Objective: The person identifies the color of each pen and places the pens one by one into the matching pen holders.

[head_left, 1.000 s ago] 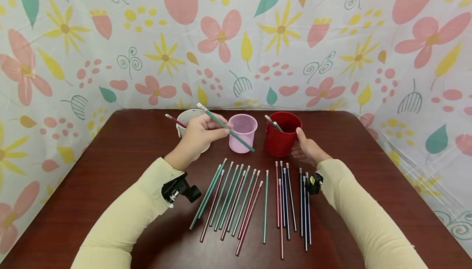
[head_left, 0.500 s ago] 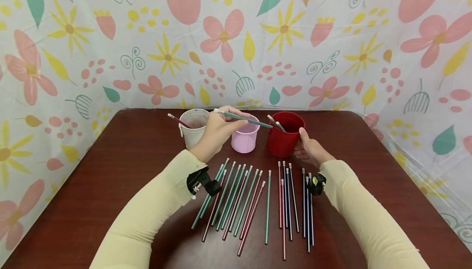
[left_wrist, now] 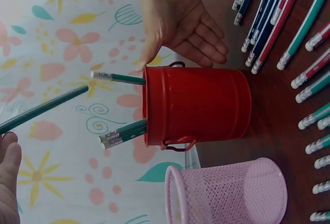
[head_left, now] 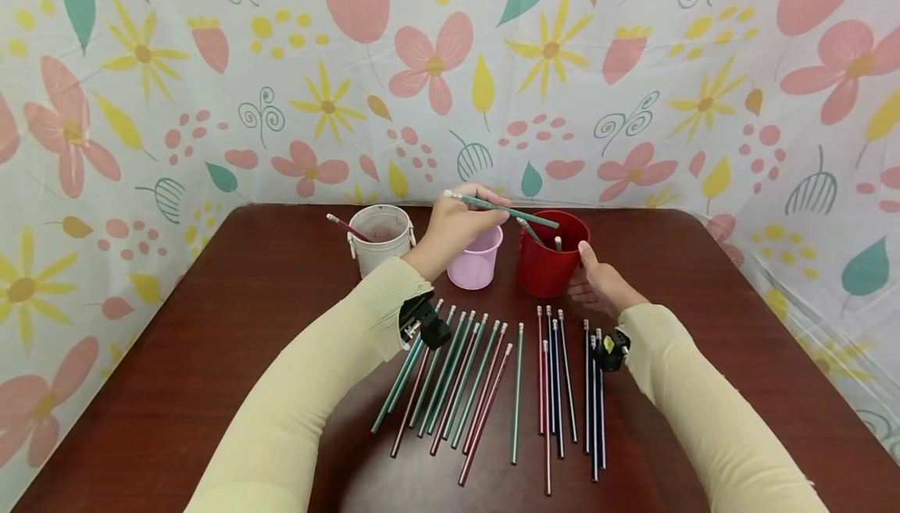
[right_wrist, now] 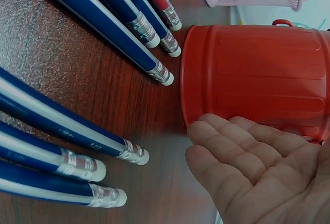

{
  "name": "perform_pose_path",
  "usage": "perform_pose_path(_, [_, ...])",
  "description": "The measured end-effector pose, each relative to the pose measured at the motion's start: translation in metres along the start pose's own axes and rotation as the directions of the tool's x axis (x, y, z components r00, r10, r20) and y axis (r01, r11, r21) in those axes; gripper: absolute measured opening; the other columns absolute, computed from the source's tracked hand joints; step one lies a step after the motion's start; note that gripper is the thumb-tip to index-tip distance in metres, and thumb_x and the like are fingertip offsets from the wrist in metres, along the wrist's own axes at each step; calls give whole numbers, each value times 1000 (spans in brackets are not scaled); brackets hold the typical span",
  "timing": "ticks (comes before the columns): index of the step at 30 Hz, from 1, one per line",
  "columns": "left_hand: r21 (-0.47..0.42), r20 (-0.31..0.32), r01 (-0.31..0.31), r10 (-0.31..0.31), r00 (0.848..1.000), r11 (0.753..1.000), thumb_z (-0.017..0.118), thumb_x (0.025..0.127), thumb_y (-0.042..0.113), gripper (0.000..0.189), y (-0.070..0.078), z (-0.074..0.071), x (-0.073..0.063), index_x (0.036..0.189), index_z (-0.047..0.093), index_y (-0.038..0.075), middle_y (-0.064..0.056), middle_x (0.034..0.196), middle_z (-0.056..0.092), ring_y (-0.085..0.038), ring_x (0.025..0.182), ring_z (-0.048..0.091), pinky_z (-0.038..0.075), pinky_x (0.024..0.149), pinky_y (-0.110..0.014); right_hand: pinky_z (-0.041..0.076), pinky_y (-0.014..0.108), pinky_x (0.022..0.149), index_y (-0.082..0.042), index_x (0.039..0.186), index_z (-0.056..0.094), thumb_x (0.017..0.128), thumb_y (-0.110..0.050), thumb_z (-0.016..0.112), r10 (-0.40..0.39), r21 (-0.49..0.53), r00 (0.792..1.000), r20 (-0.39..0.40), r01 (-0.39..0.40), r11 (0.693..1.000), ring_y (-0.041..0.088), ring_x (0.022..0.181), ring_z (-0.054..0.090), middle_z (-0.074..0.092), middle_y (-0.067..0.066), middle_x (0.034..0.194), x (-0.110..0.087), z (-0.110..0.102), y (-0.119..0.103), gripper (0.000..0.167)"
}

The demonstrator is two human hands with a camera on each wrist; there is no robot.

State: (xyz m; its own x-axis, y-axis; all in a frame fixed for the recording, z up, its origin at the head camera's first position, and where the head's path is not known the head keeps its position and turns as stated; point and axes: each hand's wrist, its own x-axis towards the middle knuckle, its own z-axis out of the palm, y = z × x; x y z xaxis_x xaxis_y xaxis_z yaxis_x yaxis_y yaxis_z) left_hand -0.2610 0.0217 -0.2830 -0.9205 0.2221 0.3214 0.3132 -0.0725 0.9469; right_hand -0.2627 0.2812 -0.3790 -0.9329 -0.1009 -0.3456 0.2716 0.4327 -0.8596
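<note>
My left hand [head_left: 460,224] pinches a green pencil [head_left: 529,216] above the pink mesh cup [head_left: 473,267]. The pencil lies nearly level, eraser toward me on the left, its far end over the mouth of the red bucket [head_left: 547,267]. Three green pencils stand in that bucket, eraser ends up; one of them is this pencil [left_wrist: 121,78] in the left wrist view. My right hand [head_left: 601,279] is at the bucket's right side, thumb at the rim. Its fingers [right_wrist: 242,139] are extended beside the red wall, palm showing, in the right wrist view.
A white bucket [head_left: 383,251] with a red pencil [head_left: 346,226] leaning in it stands on the left. Green and red pencils [head_left: 485,388] lie across the table's front, with blue pencils [head_left: 594,411] farther right. A flowered curtain [head_left: 436,107] hangs behind the table.
My left hand has moved right with the green pencil, from beside the white bucket to over the pink cup. One pencil in the red bucket has shifted right. My right hand stays at the bucket.
</note>
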Motion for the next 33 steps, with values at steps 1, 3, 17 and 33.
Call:
perform_pose_path(1, [25,6,-6,6,1000,1000,71,78,-8,10,0,2,2,88,68,-9,-15,92,71,-11,81,63,50,69,-19,33,56,105,22,133,33,94,-66,8,-1,-1,1000,-2,1,1000,49,122,44,39,39,135,0,0,0,99])
perform_pose_path(3, [60,26,-11,10,1000,998,70,79,-7,12,0,6,6,90,69,-11,-16,93,71,-9,77,62,48,66,-19,33,55,105,21,133,32,94,-66,8,2,-4,1000,-4,-2,1000,49,122,44,39,39,135,0,0,1,99])
perform_pose_path(17, [259,33,6,-15,999,966,69,84,-2,14,-20,26,23,97,72,-6,-18,91,71,-27,84,69,53,68,-20,33,55,106,21,136,31,94,-66,10,14,2,1000,-9,-14,1000,48,123,44,39,39,135,1,4,0,98])
perform_pose_path(33, [467,-17,75,-76,997,881,64,92,13,17,-42,37,29,105,73,6,-8,100,72,-19,93,64,47,69,-19,31,57,106,21,136,30,94,-67,8,-8,14,1000,-4,8,1000,49,124,43,39,40,134,2,0,4,100])
